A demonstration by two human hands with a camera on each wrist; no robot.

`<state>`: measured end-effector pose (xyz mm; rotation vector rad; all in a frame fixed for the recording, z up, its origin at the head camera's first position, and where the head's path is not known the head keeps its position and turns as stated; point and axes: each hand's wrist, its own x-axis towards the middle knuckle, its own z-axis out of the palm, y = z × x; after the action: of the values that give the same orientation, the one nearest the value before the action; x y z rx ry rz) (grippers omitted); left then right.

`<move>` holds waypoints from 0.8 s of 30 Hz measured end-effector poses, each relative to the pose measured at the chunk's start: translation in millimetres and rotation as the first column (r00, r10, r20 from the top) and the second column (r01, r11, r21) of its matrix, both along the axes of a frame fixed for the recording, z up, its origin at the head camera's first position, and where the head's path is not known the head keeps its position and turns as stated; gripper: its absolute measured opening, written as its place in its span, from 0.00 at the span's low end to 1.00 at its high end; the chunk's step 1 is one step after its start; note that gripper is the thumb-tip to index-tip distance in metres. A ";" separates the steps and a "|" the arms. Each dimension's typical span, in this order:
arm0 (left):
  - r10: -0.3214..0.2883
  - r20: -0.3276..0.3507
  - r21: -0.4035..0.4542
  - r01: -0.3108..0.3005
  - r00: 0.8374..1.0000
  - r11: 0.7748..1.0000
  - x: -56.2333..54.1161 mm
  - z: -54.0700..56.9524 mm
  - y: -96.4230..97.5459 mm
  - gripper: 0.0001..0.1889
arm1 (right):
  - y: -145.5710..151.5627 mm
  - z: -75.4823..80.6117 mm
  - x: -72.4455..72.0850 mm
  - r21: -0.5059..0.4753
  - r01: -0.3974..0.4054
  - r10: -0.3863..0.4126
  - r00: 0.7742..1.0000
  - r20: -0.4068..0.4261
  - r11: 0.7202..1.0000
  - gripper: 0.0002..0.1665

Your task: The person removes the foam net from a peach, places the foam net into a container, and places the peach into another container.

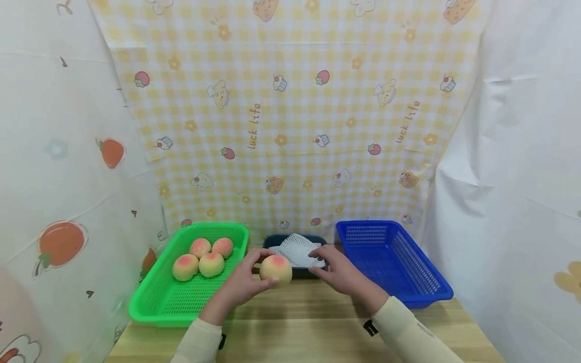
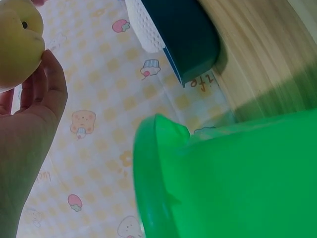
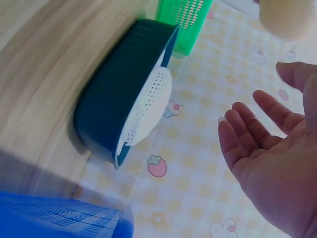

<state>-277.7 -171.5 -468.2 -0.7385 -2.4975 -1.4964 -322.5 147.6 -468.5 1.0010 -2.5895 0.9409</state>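
My left hand (image 1: 243, 283) grips a peach (image 1: 276, 269), yellow with a pink top, in front of the dark box. In the left wrist view the fingers curve round the underside of this peach (image 2: 19, 47). My right hand (image 1: 338, 270) hovers over the right side of the dark green box (image 1: 297, 273), fingers loosely bent with nothing between them. White foam net sleeves (image 1: 297, 250) lie heaped in that box. In the right wrist view the palm of the right hand (image 3: 277, 148) faces up, apart from the peach.
On the left, a green basket (image 1: 165, 318) holds several peaches (image 1: 211, 264). A blue basket (image 1: 379, 254) stands on the right with a bare floor. All rest on a wooden table (image 1: 290, 333), with a checked cloth (image 1: 295, 116) hanging behind.
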 end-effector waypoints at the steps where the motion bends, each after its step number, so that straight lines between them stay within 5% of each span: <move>1: -0.007 0.002 -0.001 0.007 1.000 1.000 0.5 -0.2 0.8 0.32 | 0.9 0.2 3.0 -0.015 -0.010 0.010 1.000 0.002 1.000 0.19; 12: -0.044 -0.027 0.000 0.044 0.999 0.999 -1.9 -3.9 4.8 0.32 | 2.9 5.3 16.2 -0.101 -0.042 0.048 0.997 0.053 0.994 0.23; 24: -0.059 0.076 -0.038 0.062 0.995 0.997 3.9 3.4 -13.9 0.32 | 1.5 -1.0 16.5 -0.100 -0.064 0.072 0.994 0.084 0.993 0.22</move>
<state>-273.8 -185.4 -464.8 -0.7855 -2.5896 -1.5249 -306.0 149.2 -469.4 1.0505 -2.5656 1.1405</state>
